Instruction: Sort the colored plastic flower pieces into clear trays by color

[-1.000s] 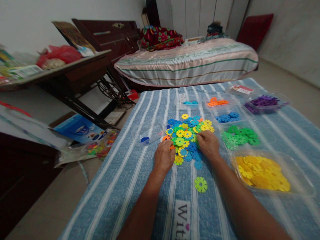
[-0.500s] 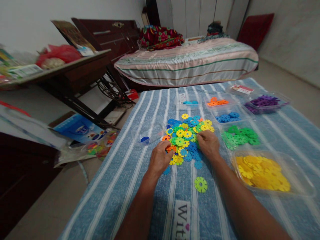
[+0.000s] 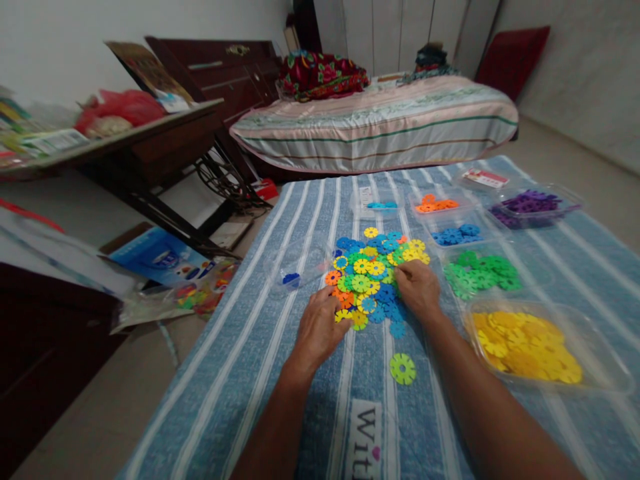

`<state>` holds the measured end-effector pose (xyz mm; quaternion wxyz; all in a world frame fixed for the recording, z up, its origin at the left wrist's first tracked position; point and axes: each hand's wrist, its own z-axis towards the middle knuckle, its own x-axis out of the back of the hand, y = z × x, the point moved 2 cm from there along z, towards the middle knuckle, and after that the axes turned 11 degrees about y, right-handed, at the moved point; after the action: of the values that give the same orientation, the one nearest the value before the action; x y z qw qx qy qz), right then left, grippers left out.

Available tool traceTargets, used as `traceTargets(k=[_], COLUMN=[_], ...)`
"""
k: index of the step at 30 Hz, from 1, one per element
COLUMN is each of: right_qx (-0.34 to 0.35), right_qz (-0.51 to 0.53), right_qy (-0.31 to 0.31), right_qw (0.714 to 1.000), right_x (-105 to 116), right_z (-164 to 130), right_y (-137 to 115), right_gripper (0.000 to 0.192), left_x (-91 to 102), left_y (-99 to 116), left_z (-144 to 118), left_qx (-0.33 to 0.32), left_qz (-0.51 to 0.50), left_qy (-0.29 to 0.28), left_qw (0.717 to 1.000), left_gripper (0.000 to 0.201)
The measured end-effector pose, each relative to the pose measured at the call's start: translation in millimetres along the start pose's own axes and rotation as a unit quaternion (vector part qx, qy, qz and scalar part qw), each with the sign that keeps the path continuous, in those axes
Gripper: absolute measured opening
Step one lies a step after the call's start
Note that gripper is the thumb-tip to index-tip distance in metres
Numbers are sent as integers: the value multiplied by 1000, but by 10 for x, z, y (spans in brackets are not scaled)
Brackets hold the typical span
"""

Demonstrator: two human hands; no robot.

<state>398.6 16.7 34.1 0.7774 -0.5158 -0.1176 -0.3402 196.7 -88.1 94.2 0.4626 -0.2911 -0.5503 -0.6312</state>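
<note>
A mixed pile of notched plastic discs (image 3: 361, 283) in yellow, blue, green and orange lies on the striped cloth. At its lower left edge is my left hand (image 3: 320, 328), thumb and fingers apart, close to orange and yellow discs. My right hand (image 3: 420, 288) rests against the pile's right side with its fingers curled together; whatever is between the fingertips is hidden. One lime-green disc (image 3: 403, 369) lies alone nearer to me. Left of the pile stands a clear container (image 3: 300, 257) with a few dark blue discs (image 3: 291, 280) in it.
On the right, clear trays hold yellow discs (image 3: 527, 347), green discs (image 3: 483, 273), blue discs (image 3: 456, 235), orange discs (image 3: 436, 204) and purple discs (image 3: 530, 203). Light blue discs (image 3: 383, 205) sit in another tray at the back. A bed (image 3: 375, 127) and a side table (image 3: 150, 130) stand beyond.
My left hand has drawn slightly down and spread its fingers, uncovering orange discs at the pile's left edge. My right hand has hardly moved.
</note>
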Motion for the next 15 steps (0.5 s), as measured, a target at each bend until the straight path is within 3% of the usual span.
traceTargets(k=[8, 15], right_qx=[-6, -3], right_qz=[-8, 5], right_qy=[2, 4], right_qw=[1000, 1000], right_x=[0, -16], right_z=[5, 5], right_y=[-19, 18], right_gripper=[29, 28], left_x=[64, -4], left_y=[53, 234], left_z=[-4, -4], left_qx=[35, 101], left_qz=[-70, -169], left_qy=[40, 7], left_qw=[996, 980], left_gripper=[14, 17])
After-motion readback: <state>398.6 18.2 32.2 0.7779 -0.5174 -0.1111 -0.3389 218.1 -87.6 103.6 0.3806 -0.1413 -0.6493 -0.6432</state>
